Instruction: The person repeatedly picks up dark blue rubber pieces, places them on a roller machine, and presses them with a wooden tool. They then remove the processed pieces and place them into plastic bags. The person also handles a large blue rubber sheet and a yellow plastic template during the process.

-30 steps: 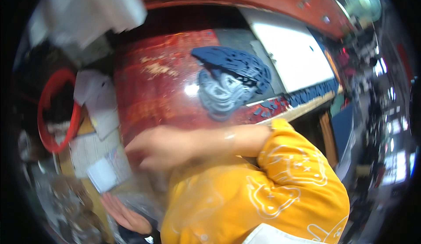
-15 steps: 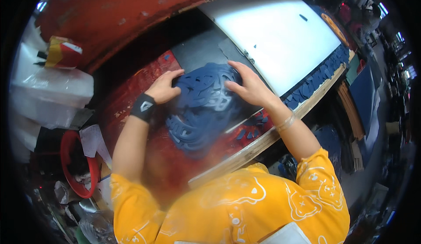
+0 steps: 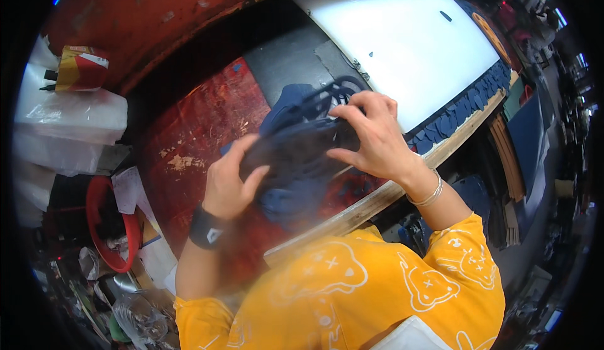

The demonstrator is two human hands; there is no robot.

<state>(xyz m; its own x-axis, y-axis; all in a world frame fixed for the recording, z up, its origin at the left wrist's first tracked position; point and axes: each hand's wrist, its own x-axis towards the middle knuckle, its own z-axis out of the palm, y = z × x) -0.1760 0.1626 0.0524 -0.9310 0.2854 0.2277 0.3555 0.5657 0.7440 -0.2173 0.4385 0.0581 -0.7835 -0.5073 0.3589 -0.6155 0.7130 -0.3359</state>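
Between my two hands is a stack of dark blue cut-out sheets (image 3: pixel 302 139), with curved openings along its far edge. It is raised and tilted, and motion blurs its near face. My left hand (image 3: pixel 231 177), with a black wristband, grips the stack's left end between thumb and fingers. My right hand (image 3: pixel 375 137) grips the other end, its fingers bent over the top edge and its thumb below. Under and behind the stack, more dark blue pieces (image 3: pixel 283 205) lie on the red worktop (image 3: pixel 189 117), partly hidden and blurred.
A white board (image 3: pixel 402 41) lies at the back right, with many small blue scraps (image 3: pixel 450 117) along its near edge. A wooden rail (image 3: pixel 346 221) edges the table in front of me. On the left stand plastic-wrapped packages (image 3: pixel 72 120) and a red ring (image 3: pixel 113 224). A red beam (image 3: pixel 157 22) crosses the back.
Both hands have closed on the blue stack's ends, and the stack has come up off the worktop and tilted. My left hand has moved nearer to me; my right hand has turned over the top edge.
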